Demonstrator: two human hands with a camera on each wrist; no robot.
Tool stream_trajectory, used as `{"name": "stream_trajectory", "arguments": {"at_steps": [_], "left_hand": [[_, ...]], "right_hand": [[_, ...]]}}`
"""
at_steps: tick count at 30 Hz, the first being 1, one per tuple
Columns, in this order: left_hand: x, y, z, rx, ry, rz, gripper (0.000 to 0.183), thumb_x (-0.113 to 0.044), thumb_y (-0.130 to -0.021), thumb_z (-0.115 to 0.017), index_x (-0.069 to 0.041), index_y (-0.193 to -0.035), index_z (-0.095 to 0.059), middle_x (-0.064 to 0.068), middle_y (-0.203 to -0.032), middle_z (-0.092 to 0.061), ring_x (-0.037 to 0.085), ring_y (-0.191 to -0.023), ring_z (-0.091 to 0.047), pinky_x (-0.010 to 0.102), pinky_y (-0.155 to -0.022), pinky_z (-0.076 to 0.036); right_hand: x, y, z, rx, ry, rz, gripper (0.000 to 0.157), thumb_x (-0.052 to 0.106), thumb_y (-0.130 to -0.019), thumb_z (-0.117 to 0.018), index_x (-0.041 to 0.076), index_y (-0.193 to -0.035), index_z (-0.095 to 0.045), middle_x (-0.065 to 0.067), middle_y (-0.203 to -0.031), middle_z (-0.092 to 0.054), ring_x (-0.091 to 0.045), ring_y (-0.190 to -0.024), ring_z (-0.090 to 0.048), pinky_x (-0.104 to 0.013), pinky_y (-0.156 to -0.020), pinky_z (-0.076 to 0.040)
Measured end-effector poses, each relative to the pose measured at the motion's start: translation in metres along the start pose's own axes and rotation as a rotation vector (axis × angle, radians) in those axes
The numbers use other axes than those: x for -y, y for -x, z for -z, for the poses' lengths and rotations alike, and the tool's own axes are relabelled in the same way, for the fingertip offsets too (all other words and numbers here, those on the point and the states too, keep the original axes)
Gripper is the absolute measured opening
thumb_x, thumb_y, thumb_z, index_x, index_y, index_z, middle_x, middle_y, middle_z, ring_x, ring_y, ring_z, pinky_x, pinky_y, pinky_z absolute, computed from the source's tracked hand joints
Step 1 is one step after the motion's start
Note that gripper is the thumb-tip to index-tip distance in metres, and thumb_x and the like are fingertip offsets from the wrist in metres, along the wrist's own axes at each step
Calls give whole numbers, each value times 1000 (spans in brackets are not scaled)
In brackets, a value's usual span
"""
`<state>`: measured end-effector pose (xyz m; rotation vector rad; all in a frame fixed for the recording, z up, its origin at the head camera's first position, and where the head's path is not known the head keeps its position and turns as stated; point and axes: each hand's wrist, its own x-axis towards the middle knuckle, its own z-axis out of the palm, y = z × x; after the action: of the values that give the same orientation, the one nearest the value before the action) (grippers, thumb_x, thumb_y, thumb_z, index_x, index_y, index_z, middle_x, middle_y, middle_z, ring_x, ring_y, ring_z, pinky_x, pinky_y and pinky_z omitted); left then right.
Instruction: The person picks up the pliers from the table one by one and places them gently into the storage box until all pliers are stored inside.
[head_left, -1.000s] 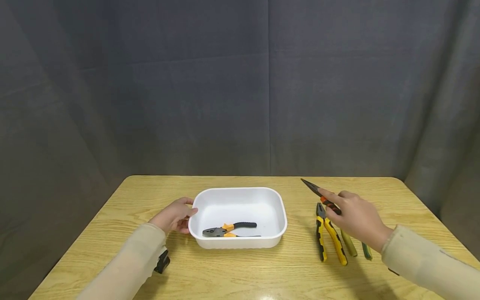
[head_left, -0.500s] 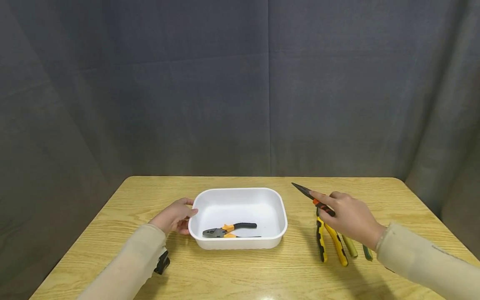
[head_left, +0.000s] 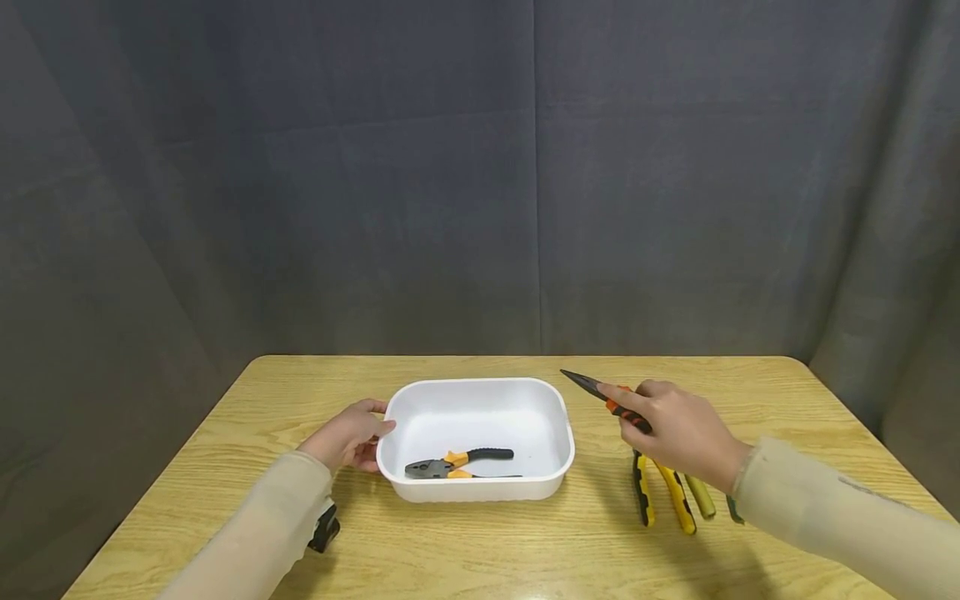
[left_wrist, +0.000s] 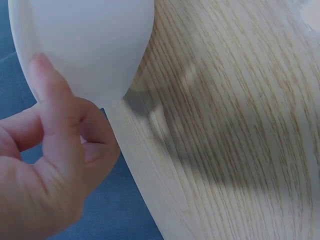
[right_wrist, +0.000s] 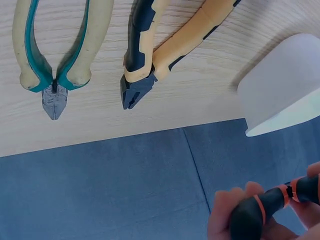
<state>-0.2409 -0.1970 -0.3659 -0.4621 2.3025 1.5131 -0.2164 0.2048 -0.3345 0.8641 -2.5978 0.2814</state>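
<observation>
My left hand (head_left: 347, 439) grips the left rim of a white plastic tray (head_left: 480, 490), its thumb over the rim. The left wrist view shows the thumb (left_wrist: 52, 95) against the tray's wall. Inside the tray lie combination pliers (head_left: 429, 468) with orange and black handles, partly hidden by the front wall. My right hand (head_left: 684, 429) holds needle-nose pliers (head_left: 581, 382) by their black and orange handles (right_wrist: 270, 202). They are raised above the table right of the tray, with the tip pointing toward the back left.
Yellow and black pliers (right_wrist: 137, 60) lie on the wooden table (head_left: 480, 550) below my right hand. Beside them lie diagonal cutters (right_wrist: 65, 45) with cream and green handles. A dark curtain (head_left: 420, 183) hangs behind the table's far edge.
My right hand has moved left with the needle-nose pliers, bringing their tip close to the tray's right rim. The left hand and the tray have stayed in place.
</observation>
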Motion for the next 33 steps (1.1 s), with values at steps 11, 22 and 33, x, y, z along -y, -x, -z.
{"name": "stream_trajectory", "arguments": {"at_steps": [11,22,33], "left_hand": [[-1,2,0,-2,-2,-13,38,-8,-101,-50,-2,-137,-38,13,-82,-55,17,-59,-53,21,-48,-51],[0,1,0,-5,0,-13,38,-8,-101,-49,-2,-137,-38,13,-81,-54,16,-58,-52,21,-47,-51],[1,1,2,-1,6,-18,39,-8,-102,-49,-2,-138,-36,13,-81,-55,16,-57,-52,21,-46,-51]], "right_hand": [[2,-8,-7,-33,-4,133,44,12,-83,-65,19,-126,-67,7,-75,-50,-6,-60,-37,-18,-46,-33],[6,-15,-10,8,-55,180,43,12,-85,-64,20,-127,-66,7,-78,-53,-4,-61,-39,-19,-47,-35],[5,-31,-15,50,-38,334,42,10,-84,-64,17,-125,-68,4,-81,-54,-6,-64,-40,-18,-49,-35]]}}
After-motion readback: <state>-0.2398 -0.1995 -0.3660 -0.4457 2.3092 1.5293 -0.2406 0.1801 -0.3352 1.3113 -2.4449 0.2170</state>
